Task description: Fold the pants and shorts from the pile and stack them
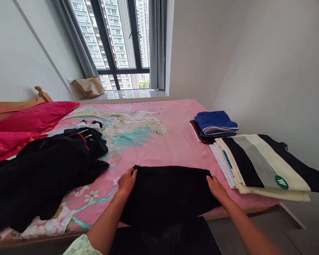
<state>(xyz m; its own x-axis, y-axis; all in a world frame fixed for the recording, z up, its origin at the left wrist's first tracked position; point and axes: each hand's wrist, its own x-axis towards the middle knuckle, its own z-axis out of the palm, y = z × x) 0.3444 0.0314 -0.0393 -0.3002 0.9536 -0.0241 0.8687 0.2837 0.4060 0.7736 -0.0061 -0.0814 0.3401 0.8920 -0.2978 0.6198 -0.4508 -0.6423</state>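
A black garment (170, 193) lies partly folded on the near edge of the pink bed (159, 141), its lower part hanging over the side. My left hand (127, 181) grips its far left corner, fingers curled over the fold. My right hand (215, 186) holds the far right corner in the same way. Both hands rest on the bed sheet at the fold line.
A heap of unfolded black clothes (45, 170) lies at the left. Red pillows (29, 120) sit by the wooden headboard. At the right are a striped cream and black folded garment (266, 166) on white ones, and a blue folded stack (215, 124). A window is behind.
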